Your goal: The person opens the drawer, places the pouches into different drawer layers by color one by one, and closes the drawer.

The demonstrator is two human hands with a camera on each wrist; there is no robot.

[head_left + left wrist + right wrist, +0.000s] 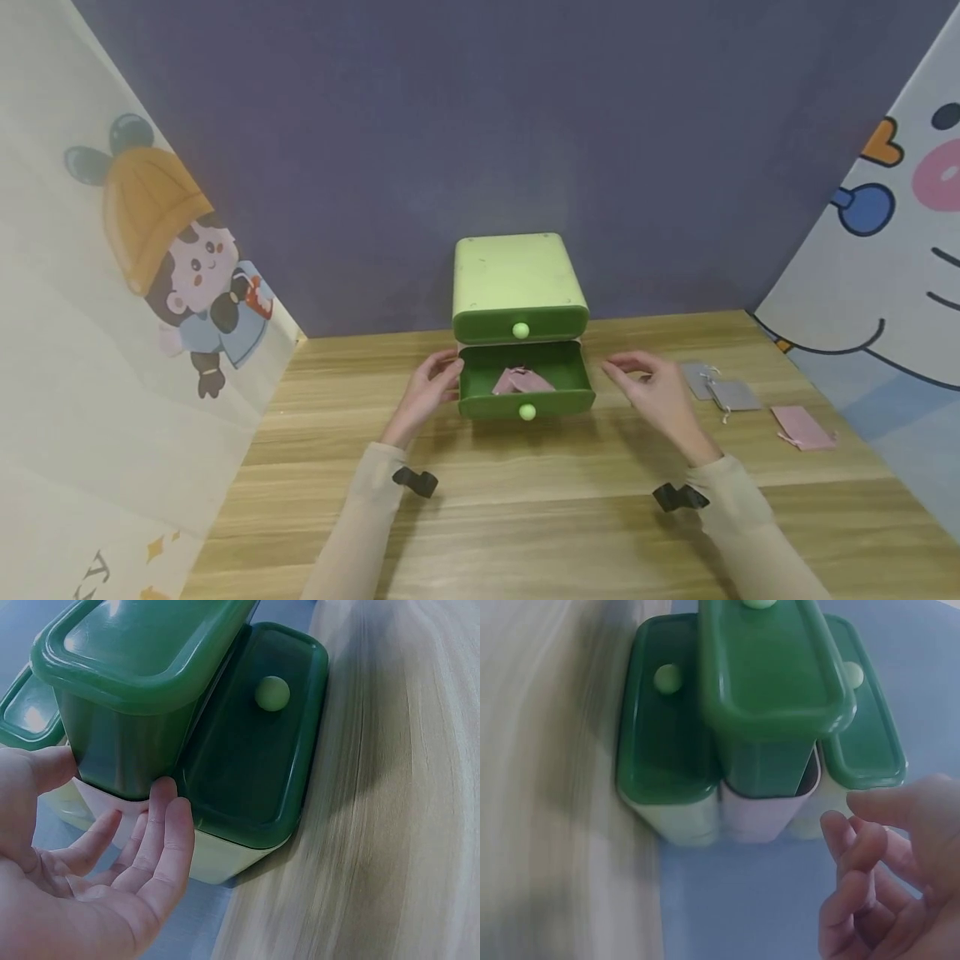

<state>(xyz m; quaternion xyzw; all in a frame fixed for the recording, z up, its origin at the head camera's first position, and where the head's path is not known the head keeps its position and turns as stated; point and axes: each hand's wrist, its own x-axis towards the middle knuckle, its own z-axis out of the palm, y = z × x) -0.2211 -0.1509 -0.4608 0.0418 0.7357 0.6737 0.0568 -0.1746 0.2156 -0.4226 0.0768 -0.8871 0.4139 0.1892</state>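
Note:
A small drawer cabinet [517, 267] with a pale green top stands against the back wall. Its middle drawer [527, 405] is pulled out, and pink drawstring pouches [522, 382] lie inside. At the drawer's left side is my left hand [427, 387], its thumb and fingertips right at the drawer wall and the pink casing [116, 806]. On the other side, my right hand [652, 392] hovers apart from the cabinet with loosely bent fingers and nothing in them. The right wrist view shows those fingers [855, 881] beside the casing.
Two grey drawstring pouches [735, 396] and a pink pouch [804, 427] lie on the wooden table [525, 517] to the right. A purple-blue wall [517, 125] rises behind the cabinet. Side panels with cartoon figures border the table left and right.

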